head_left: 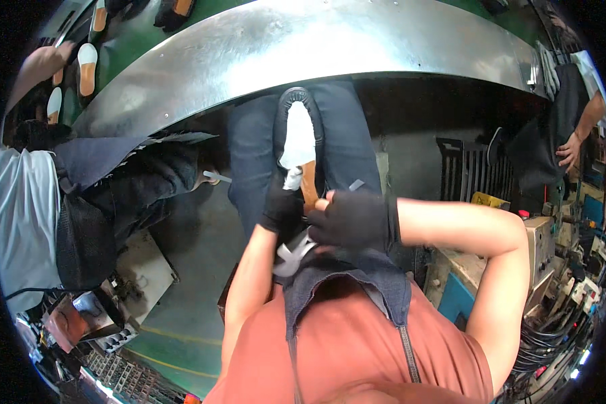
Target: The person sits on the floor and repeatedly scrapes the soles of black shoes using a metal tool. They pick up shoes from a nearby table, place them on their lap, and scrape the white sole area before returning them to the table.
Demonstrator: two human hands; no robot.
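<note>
Metal bench [316,40] is at top, green floor [185,353] at lower left; left hand [283,207] clasps central shoe [299,135] — right hand [357,219] is curled, pinching what, I cannot tell.

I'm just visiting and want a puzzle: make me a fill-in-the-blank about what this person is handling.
1. The left hand and right hand wear gloves coloured ____.
2. The front part of the shoe's underside is ____; the rear is tan.
3. The shoe's toe points ____ from the person's shirt.

Missing words: black; white; away.
</note>
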